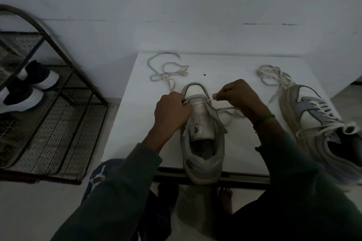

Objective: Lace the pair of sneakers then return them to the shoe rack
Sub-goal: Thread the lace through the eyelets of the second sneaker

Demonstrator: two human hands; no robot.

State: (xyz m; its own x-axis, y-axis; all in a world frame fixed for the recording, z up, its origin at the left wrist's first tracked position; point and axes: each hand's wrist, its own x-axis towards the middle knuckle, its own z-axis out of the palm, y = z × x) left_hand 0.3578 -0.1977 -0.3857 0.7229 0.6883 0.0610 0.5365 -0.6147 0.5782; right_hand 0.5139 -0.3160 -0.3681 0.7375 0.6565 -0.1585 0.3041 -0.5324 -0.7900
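A grey and white sneaker [202, 143] stands on the white table [135, 119], toe pointing away from me, heel over the near edge. My left hand [170, 110] pinches a white lace end at the shoe's left eyelets. On the other side my right hand [240, 97] pinches the lace at the right eyelets; the lace [228, 109] trails off to the right under that hand. The second sneaker [317, 129] lies at the table's right side with its lace partly threaded. A loose lace [168, 72] lies behind the first shoe.
A metal mesh shoe rack [52, 119] stands on the floor to the left, holding a dark pair of shoes with white soles [25, 88]. A white wall rises behind the table. My bare feet [225, 199] show under the table's near edge.
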